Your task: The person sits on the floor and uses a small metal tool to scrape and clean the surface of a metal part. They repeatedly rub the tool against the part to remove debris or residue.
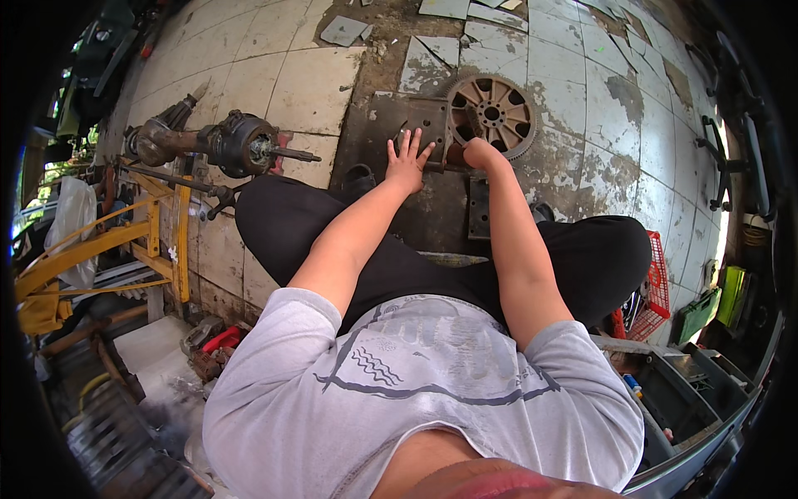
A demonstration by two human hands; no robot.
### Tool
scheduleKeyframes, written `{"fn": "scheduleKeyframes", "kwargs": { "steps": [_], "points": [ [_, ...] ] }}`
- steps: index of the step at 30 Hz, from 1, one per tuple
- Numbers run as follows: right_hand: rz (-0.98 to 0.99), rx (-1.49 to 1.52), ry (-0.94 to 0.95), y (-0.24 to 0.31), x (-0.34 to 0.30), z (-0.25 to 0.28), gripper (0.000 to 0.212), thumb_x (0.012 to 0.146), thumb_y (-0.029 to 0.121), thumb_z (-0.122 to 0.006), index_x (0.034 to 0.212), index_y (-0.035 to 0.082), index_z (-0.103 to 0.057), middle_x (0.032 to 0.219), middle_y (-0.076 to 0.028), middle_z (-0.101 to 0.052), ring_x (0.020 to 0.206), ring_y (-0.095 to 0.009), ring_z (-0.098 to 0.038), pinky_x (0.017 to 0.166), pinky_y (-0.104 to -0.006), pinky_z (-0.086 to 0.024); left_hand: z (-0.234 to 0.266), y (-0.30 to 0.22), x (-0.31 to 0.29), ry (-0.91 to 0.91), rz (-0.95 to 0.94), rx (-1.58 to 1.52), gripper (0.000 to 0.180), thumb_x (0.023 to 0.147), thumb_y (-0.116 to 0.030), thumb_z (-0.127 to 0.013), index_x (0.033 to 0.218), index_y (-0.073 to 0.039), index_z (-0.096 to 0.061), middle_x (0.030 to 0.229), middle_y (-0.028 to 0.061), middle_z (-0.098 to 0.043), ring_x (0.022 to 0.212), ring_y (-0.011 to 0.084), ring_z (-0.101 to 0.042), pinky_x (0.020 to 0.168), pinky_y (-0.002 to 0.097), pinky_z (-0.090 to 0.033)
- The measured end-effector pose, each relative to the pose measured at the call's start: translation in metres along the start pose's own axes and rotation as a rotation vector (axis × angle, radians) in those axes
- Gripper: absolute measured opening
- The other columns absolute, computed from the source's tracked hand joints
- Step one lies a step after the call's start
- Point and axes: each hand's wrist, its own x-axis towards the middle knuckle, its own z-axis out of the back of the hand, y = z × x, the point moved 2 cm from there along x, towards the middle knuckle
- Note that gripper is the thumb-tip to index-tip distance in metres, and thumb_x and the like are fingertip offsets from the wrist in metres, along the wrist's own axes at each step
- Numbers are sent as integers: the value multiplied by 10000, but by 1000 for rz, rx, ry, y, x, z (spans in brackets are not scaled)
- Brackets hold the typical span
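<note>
My left hand lies with fingers spread on a dark metal plate with round holes, pressing flat near its lower edge. Just right of it, my right hand is closed, its fingers bent out of sight. From that hand a dark, narrow, rough-looking piece sticks out across a large toothed flywheel with spokes; I cannot make out what it is. Below my right hand, a second dark metal piece with holes sits between my legs.
A greasy axle assembly with a protruding shaft stands to the left, beside a yellow frame. Broken tiles lie at the far side. A red plastic basket and a grey compartment tray are at the right.
</note>
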Motion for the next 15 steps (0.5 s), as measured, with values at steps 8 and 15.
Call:
{"fn": "scheduleKeyframes", "kwargs": {
  "steps": [8,15],
  "points": [
    [-115,-51,79,16,3,-6,363,947,160,-559,1231,34,-746,1309,-202,-699,1218,-402,-665,1003,-494,-550,-1,1,-2,-2,8,18,1071,919,-446,-726,1711,-323,-16,1758,139,194,1616,404,146,1236,703,-35],
    [-151,60,23,20,-14,-9,358,977,196,-544,1239,76,-756,1307,-194,-706,1214,-397,-670,1009,-495,-547,5,-1,0,-12,-4,0,1075,898,-431,-739,1711,-326,-44,1760,142,179,1621,391,137,1239,699,-40]
  ]
}}
